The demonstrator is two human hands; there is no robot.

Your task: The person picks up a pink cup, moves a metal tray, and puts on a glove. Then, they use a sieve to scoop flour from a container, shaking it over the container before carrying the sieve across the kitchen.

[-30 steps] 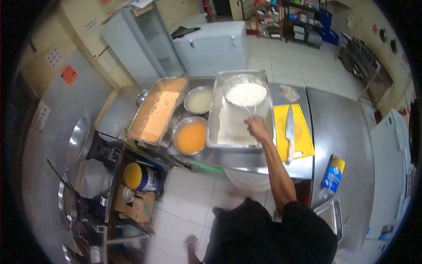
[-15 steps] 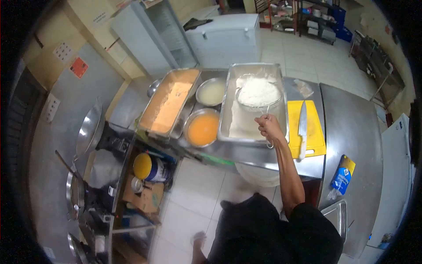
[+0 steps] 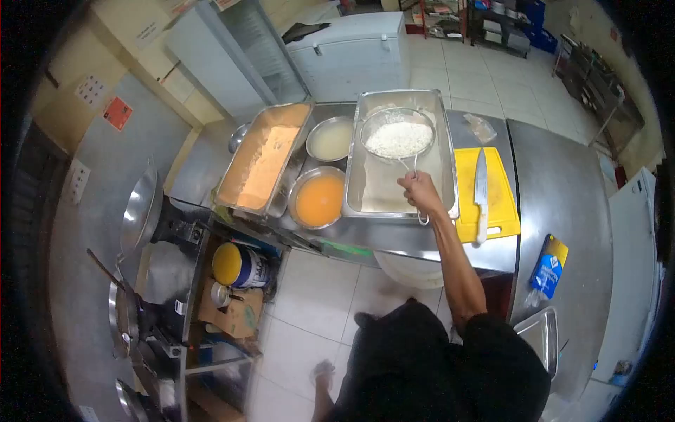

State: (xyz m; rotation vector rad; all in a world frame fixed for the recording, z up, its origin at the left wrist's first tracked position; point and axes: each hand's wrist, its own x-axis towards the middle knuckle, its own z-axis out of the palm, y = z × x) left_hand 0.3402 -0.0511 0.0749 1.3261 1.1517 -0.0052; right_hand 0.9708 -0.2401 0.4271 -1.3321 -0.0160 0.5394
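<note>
My right hand is closed around the wire handle of a round sieve. White flour with small lumps lies in the sieve. It is held over a deep steel tray with more flour along its bottom. My left hand hangs low by my side above the floor tiles, whitish and too smeared for its fingers to be made out. Left of the tray stand a bowl of orange liquid and a bowl of cloudy pale liquid. Beyond them is a tray of orange powder.
A knife lies on a yellow cutting board at the right. Further right are a blue and yellow packet and a shallow metal tray. Woks line the left side. A yellow-lidded bucket sits on a low shelf.
The sieve has shifted slightly left over the tray with my right hand, and the flour heap in it is lower and flatter. My left hand still hangs down.
</note>
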